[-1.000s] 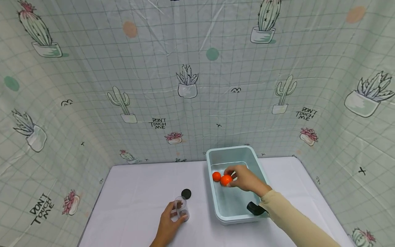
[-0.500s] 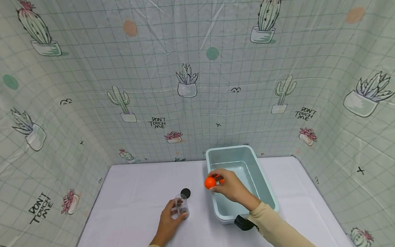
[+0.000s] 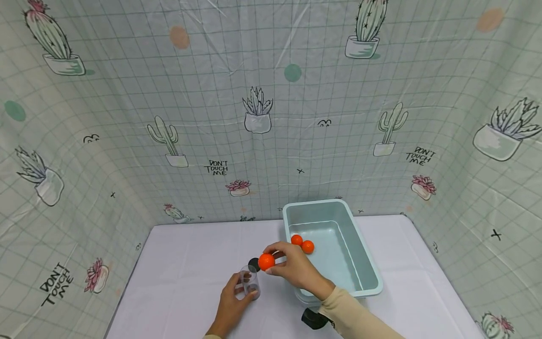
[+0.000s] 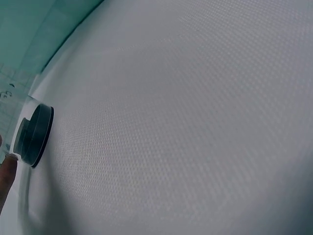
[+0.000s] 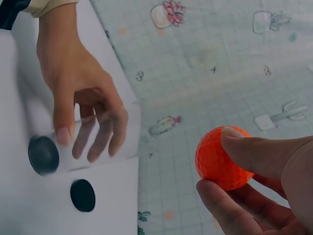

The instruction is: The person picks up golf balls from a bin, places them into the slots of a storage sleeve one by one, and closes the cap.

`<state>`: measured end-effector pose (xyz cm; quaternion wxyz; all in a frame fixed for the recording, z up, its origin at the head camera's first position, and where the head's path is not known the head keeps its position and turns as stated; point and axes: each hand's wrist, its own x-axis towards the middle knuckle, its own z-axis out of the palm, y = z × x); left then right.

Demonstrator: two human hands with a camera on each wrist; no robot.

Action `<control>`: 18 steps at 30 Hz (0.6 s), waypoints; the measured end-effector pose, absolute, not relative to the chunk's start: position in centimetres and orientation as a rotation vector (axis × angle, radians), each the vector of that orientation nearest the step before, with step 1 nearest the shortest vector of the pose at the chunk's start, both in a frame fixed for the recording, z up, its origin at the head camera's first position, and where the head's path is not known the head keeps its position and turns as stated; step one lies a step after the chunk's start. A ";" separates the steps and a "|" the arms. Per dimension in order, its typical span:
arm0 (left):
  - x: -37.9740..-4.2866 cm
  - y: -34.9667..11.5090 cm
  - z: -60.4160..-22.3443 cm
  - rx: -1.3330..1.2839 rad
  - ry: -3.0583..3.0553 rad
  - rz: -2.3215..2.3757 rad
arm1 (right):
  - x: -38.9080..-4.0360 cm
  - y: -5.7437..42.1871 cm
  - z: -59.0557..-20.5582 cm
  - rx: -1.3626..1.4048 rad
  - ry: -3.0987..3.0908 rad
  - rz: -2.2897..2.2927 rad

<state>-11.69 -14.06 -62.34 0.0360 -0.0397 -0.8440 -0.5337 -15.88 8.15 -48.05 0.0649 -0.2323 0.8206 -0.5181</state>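
In the head view my left hand (image 3: 230,301) grips a clear cylindrical tube (image 3: 251,286) standing on the table. The tube's dark base (image 5: 44,155) shows in the right wrist view, fingers and thumb around its transparent wall. Between thumb and fingers, my right hand (image 3: 298,269) pinches an orange dimpled golf ball (image 3: 266,262). That ball is held in the air to the upper right of the tube's open top, apart from it. Behind it a round black lid (image 3: 254,263) lies on the table, partly hidden. Two more orange balls (image 3: 308,246) rest in the pale blue tub (image 3: 360,254).
The tub stands on the right of the white-covered table (image 3: 178,273), its raised walls beside my right forearm. A cactus-print cloth (image 3: 271,155) hangs behind the table and along both sides. A black strap (image 3: 314,318) is on my right wrist.
My right hand has lifted the orange golf ball out of the tub and carried it left over the rim toward the tube. The left hand and tube have stayed nearly still.
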 end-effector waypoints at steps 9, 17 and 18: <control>-11.9 -14.1 -62.4 -0.142 -2.566 -1.653 | -15.9 6.2 -49.0 -0.752 2.425 -1.567; -12.0 -13.9 -62.2 -0.127 -2.508 -1.714 | -16.1 5.1 -50.0 -0.780 2.425 -1.552; -12.0 -13.9 -62.2 -0.127 -2.505 -1.717 | -16.1 5.0 -50.1 -0.788 2.436 -1.548</control>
